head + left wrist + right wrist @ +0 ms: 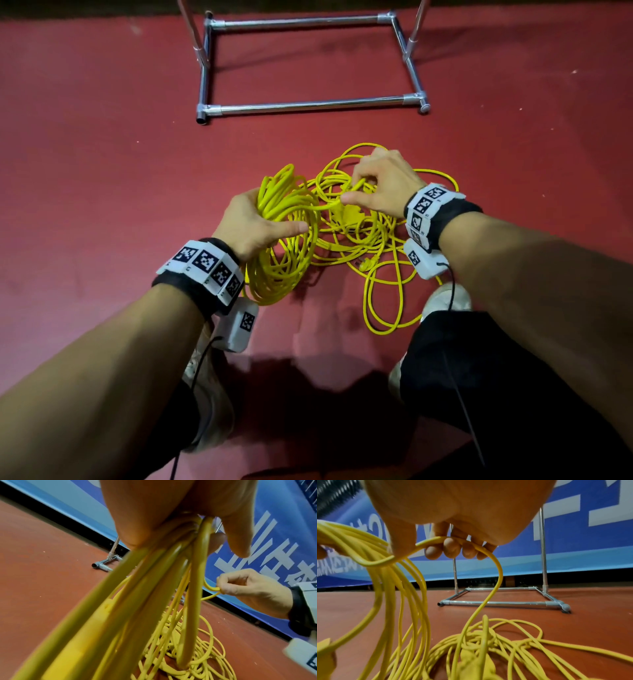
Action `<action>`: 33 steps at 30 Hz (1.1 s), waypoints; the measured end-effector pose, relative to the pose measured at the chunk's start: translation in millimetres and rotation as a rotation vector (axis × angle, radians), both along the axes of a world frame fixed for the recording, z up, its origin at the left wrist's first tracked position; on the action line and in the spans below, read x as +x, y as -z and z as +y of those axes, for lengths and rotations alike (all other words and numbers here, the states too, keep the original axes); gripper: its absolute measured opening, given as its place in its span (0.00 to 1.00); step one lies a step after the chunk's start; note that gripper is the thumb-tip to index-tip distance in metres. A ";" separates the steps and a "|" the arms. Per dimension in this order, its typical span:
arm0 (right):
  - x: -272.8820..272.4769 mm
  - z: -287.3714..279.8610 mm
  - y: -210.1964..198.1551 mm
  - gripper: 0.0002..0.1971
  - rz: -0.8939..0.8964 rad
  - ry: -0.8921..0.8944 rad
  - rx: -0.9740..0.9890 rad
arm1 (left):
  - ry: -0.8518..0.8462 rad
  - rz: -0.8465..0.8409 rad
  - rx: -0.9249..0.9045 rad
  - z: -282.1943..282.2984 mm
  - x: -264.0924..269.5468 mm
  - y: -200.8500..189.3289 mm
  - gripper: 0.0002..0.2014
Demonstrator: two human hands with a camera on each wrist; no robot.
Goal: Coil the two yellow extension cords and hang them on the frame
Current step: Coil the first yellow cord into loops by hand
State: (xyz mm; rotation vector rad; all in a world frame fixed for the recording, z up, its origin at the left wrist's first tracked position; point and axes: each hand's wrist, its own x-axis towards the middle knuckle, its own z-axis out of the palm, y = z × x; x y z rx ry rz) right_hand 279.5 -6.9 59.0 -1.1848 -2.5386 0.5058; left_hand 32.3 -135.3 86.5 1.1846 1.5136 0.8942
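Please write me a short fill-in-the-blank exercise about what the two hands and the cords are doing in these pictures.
1. The coil of finished loops is held in the ____ hand.
2. The right hand grips a single ____ strand that runs down to the loose pile.
3. The metal frame stands on the ____ floor beyond the cords.
4. The number of cords hanging on the frame is ____.

Missing words: left; yellow; red; zero

On the floor (102, 154), the frame (308, 104) stands at twelve o'clock, the loose cord (380, 274) at its near side, the coiled cord (284, 246) at that cord's nine o'clock.
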 end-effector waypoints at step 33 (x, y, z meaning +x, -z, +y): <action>-41.7 1.7 -38.2 0.25 0.056 -0.144 0.097 | -0.158 -0.260 0.089 5.8 -16.8 -20.8 0.24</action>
